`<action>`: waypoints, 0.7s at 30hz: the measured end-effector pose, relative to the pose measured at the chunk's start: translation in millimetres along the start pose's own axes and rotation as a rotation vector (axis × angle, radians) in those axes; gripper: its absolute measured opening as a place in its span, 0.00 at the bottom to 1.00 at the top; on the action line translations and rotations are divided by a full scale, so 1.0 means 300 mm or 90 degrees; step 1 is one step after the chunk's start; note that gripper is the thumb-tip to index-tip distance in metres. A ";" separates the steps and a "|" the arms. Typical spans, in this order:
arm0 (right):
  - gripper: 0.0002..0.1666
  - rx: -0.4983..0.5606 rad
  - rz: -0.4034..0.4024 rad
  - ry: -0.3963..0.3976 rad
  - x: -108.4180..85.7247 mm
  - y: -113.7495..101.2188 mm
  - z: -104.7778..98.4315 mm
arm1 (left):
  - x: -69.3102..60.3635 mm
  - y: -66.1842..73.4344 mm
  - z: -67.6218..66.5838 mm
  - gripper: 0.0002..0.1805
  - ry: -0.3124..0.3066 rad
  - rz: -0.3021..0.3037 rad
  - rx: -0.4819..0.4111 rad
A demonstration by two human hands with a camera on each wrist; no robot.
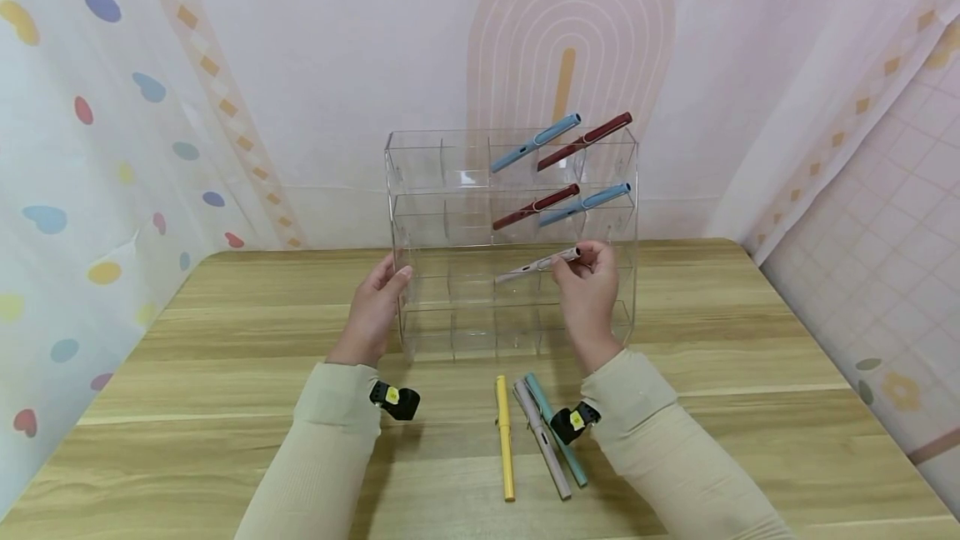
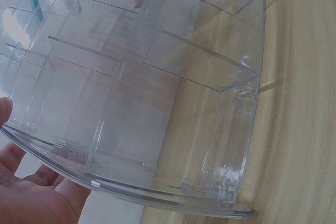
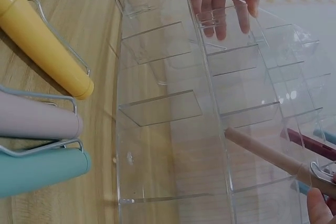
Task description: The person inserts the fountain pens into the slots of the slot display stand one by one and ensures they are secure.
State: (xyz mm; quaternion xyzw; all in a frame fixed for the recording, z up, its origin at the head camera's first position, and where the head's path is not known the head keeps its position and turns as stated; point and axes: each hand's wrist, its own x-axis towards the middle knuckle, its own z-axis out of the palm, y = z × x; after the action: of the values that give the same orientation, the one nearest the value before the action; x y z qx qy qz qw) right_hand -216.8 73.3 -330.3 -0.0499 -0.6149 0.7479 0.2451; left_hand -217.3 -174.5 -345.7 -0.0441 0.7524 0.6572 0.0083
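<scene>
A clear acrylic pen rack point(image 1: 472, 290) with several tiers of compartments stands on the table. My left hand point(image 1: 377, 307) grips its left side wall, thumb in front and fingers behind; the left wrist view shows the same hand point(image 2: 37, 198) at the rack's edge. With thumb and fingers my right hand point(image 1: 588, 290) pinches the upper end of a pale greyish pen point(image 1: 536, 265), which slants into a compartment of the third tier from the top. Blue pens point(image 1: 536, 142) and dark red pens point(image 1: 536, 207) lean in the two upper tiers, on the right half.
In front of the rack lie a yellow pen point(image 1: 505, 440), a pale lilac pen point(image 1: 543, 440) and a teal pen point(image 1: 558, 436), the last two side by side near the right wrist. A patterned curtain point(image 1: 337, 65) hangs behind the wooden table point(image 1: 187, 407).
</scene>
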 end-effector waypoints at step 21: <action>0.21 -0.027 -0.011 -0.017 -0.006 0.001 -0.033 | -0.002 0.002 -0.003 0.31 -0.005 -0.004 -0.001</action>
State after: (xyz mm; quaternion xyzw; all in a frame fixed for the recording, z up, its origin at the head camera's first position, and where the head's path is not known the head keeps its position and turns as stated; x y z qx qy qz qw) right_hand -211.6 81.3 -333.4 -0.0400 -0.6342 0.7331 0.2423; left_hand -216.8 -175.3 -345.1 -0.0439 0.7516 0.6580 0.0137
